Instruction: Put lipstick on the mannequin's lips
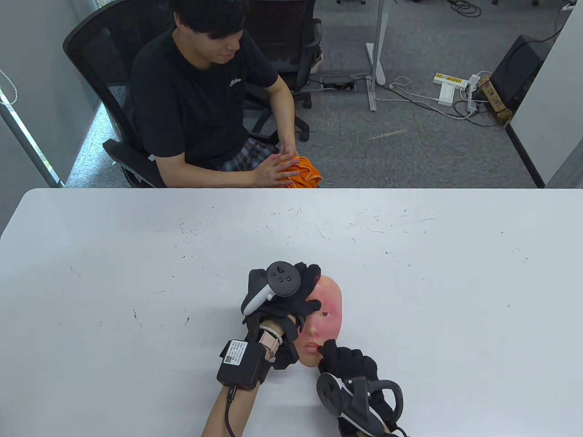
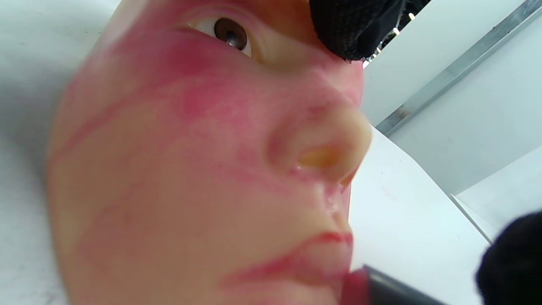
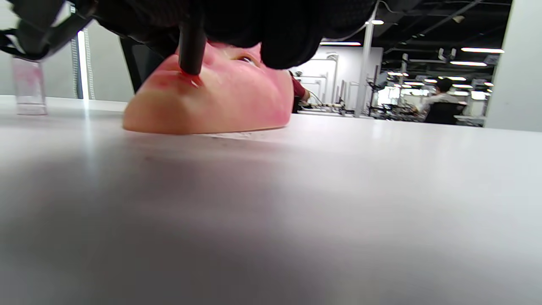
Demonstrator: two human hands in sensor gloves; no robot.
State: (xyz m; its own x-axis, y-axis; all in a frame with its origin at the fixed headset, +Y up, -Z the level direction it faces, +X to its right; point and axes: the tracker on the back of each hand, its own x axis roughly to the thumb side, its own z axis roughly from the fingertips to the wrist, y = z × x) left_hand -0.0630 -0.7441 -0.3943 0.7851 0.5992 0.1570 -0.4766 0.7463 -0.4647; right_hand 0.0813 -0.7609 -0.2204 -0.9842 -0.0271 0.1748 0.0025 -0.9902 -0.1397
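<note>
Left hand point(image 1: 291, 296) grips the mannequin face point(image 1: 325, 314); right hand point(image 1: 353, 364) pinches lipstick point(image 3: 191, 46) against its lips point(image 2: 296, 262).

Not much to read here tbh. The seated man's black t-shirt point(image 1: 200, 104) has a small white script logo on the chest, too tiny to make out. The black box point(image 1: 241, 366) strapped on the left forearm carries a white label point(image 1: 234, 353) with print and what looks like a QR code, unreadable. The yellow-labelled power strip point(image 1: 451, 81) on the far floor is illegible too.
</note>
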